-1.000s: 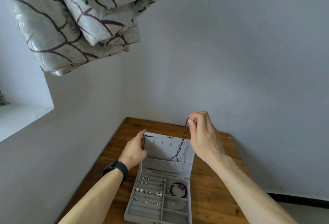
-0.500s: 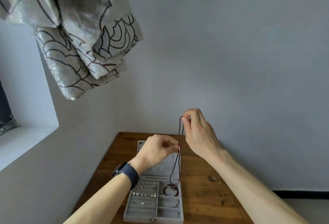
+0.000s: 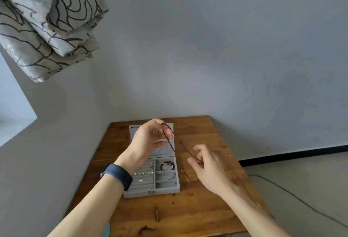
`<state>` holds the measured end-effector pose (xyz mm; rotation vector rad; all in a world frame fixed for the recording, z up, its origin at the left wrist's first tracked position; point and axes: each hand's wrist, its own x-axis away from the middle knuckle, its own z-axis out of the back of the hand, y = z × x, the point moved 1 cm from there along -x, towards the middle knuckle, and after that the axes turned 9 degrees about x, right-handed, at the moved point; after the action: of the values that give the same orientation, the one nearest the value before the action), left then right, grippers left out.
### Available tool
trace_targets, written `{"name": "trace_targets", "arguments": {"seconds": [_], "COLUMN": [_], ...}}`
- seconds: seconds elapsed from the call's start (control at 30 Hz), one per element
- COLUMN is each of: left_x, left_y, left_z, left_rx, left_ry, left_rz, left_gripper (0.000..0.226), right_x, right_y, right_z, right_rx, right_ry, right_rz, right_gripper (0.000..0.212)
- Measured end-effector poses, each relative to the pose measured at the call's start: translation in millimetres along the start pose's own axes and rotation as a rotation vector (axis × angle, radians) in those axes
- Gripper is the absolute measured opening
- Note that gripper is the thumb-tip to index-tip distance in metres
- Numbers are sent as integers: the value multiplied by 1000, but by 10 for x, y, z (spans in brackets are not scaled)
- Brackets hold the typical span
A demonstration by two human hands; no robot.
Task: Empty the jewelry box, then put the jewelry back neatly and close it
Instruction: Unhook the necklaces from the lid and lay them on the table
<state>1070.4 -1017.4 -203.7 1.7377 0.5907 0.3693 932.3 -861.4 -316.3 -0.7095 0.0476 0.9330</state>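
Observation:
A grey jewelry box [image 3: 167, 189] lies open on the wooden table [image 3: 199, 208], its lid [image 3: 169, 151] standing upright at the back. Small earrings sit in the left ring rows, and a red bracelet [image 3: 167, 165] rests in the upper right compartment. A dark red beaded necklace [image 3: 180, 142] stretches between my two hands above the box's right edge. My left hand [image 3: 148, 139] pinches its upper end in front of the lid. My right hand [image 3: 209, 169], blurred, holds the lower end to the right of the box, with a short tail hanging toward the table.
A small brown stick-like object [image 3: 157, 214] lies on the table in front of the box. A patterned curtain [image 3: 47, 24] hangs at the upper left. Grey walls close the table's far and left sides. A dark cable [image 3: 293, 193] runs across the floor at right.
My right hand dropped from above the box down to its right side, pulling the necklace out slanted. My left hand took the necklace's upper end. The view tilted down.

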Motion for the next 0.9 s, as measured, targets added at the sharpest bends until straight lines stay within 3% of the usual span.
{"name": "trace_targets", "arguments": {"seconds": [0.1, 0.23, 0.3, 0.37, 0.53, 0.67, 0.77, 0.9], "left_x": [67, 224, 330, 424, 576, 605, 629, 636], "left_y": [-90, -382, -596, -807, -1179, -1286, -1309, -1395], "left_z": [13, 65, 67, 60, 81, 202, 272, 332], "left_rx": [181, 237, 255, 309, 488, 560, 600, 542], "left_ry": [32, 75, 92, 129, 262, 313, 278, 211], "left_rz": [40, 133, 211, 283, 386, 400, 414, 448], "left_gripper": [15, 15, 15, 15, 15, 12, 15, 36], "right_x": [426, 844, 991, 1100, 1174, 1261, 1345, 1431], "right_y": [302, 330, 281, 227, 196, 259, 251, 217], "right_z": [-344, -497, -495, -478, -490, -517, -487, -495], "right_rx": [-89, -931, -1354, -1592, -1723, -1699, -1687, -1660], "right_ry": [-58, -88, -123, -158, -132, -228, -321, -406], "right_rz": [-127, -824, -982, -1016, -1083, -1128, -1101, -1078], "right_gripper": [10, 33, 54, 66, 61, 62, 65, 62]}}
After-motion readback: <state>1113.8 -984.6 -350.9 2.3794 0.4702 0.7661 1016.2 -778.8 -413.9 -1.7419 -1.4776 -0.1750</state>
